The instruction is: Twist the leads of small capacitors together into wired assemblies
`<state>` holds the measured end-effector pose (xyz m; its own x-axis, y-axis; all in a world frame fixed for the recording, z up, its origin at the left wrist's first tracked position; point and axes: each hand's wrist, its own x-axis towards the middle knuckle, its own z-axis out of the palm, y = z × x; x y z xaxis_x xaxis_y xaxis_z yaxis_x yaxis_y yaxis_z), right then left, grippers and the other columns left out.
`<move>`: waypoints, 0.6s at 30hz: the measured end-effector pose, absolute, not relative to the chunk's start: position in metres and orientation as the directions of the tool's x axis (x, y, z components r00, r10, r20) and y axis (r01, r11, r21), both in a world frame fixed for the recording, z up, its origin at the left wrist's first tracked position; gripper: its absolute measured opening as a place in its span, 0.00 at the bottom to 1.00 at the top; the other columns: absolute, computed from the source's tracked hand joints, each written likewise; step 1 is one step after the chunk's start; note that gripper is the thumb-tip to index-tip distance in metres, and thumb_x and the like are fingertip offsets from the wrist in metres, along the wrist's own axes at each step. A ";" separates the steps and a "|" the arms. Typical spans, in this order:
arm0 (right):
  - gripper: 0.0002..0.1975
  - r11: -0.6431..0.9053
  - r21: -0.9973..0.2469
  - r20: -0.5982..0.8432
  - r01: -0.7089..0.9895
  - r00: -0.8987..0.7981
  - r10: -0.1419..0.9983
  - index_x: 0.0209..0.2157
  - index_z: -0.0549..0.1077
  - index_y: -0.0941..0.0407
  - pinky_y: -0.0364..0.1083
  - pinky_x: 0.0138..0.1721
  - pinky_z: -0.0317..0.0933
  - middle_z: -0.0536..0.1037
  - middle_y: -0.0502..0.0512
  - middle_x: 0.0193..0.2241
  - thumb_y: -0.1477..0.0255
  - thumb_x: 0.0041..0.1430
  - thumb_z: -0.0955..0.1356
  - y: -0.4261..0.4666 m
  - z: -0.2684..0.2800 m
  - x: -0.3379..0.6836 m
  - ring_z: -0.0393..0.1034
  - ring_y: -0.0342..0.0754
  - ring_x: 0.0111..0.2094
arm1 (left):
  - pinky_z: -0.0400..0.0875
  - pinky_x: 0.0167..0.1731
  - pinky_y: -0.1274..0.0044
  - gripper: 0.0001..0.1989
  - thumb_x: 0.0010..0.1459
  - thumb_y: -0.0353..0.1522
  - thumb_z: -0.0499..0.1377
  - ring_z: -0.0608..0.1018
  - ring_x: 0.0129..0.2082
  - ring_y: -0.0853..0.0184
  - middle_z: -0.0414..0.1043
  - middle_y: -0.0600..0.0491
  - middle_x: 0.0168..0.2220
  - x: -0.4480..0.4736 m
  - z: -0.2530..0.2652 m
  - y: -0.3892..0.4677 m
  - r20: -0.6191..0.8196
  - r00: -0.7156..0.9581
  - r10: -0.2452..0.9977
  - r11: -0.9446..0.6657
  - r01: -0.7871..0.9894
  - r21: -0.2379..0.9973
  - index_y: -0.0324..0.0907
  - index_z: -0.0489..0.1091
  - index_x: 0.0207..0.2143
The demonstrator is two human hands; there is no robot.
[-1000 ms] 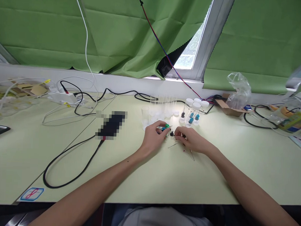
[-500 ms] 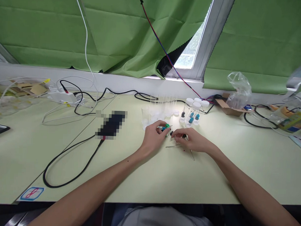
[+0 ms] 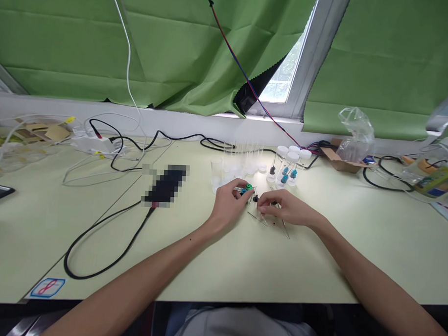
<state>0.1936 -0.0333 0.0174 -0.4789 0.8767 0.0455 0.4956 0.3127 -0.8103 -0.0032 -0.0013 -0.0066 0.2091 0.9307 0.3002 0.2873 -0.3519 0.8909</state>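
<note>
My left hand (image 3: 228, 202) rests on the table, fingers curled around several small needles with green and blue plastic hubs (image 3: 249, 187). Thin metal shafts stick out beside its fingertips. Close by, my right hand (image 3: 285, 208) is closed in a pinch at a thin metal needle (image 3: 252, 215) just above the tabletop; its fingertips partly cover the needle. A black hub (image 3: 255, 198) lies between the two hands. Another dark hub is partly hidden under my right hand, and a longer metal shaft (image 3: 286, 230) points out below it.
Clear tubes with white caps (image 3: 293, 150), holding blue and black hubbed needles, stand behind my hands. Open clear tubes (image 3: 216, 175) are left of them. A phone-like device (image 3: 166, 185) with a black cable lies left. A cardboard box (image 3: 343, 165) with a plastic bag sits back right.
My right fingertips have shifted slightly, and the thin needle below them has turned to a new slant. More of the black hub shows. My left hand has stayed in place.
</note>
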 end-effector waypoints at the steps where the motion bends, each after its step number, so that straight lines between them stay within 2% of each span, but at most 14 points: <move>1: 0.07 0.305 -0.825 0.046 0.476 -0.481 0.875 0.34 0.76 0.54 0.48 0.39 0.65 0.79 0.53 0.32 0.67 0.61 0.67 -0.033 0.017 0.194 0.72 0.49 0.35 | 0.65 0.25 0.76 0.11 0.55 0.41 0.62 0.72 0.21 0.71 0.77 0.53 0.34 -0.003 -0.007 -0.001 0.302 0.206 0.931 -0.353 0.285 0.891 0.43 0.73 0.35; 9: 0.10 0.193 -0.957 0.072 0.215 -0.468 0.881 0.32 0.75 0.56 0.47 0.36 0.65 0.79 0.53 0.27 0.63 0.57 0.72 -0.033 0.020 0.195 0.73 0.47 0.31 | 0.64 0.24 0.76 0.11 0.55 0.41 0.62 0.71 0.21 0.71 0.76 0.53 0.30 -0.004 -0.009 0.001 0.320 0.208 0.924 -0.372 0.303 0.878 0.43 0.74 0.35; 14: 0.11 0.150 -0.980 0.083 0.129 -0.421 0.903 0.31 0.75 0.57 0.46 0.34 0.66 0.77 0.52 0.24 0.63 0.55 0.74 -0.034 0.022 0.195 0.72 0.46 0.29 | 0.64 0.25 0.76 0.11 0.56 0.41 0.61 0.70 0.22 0.70 0.76 0.53 0.31 -0.003 -0.009 -0.002 0.317 0.227 0.921 -0.378 0.324 0.867 0.43 0.74 0.36; 18: 0.10 0.155 -0.985 0.113 0.071 -0.411 0.904 0.31 0.76 0.56 0.46 0.33 0.64 0.76 0.51 0.23 0.64 0.54 0.75 -0.033 0.020 0.197 0.71 0.45 0.28 | 0.63 0.26 0.75 0.11 0.56 0.40 0.61 0.68 0.22 0.70 0.73 0.55 0.25 -0.002 -0.010 -0.004 0.327 0.243 0.913 -0.398 0.363 0.842 0.43 0.75 0.36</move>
<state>0.1970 -0.0331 0.0197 -0.4115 0.9044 0.1128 0.0711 0.1552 -0.9853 -0.0017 -0.0043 -0.0098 0.2428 0.9132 0.3273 0.3629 -0.3984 0.8424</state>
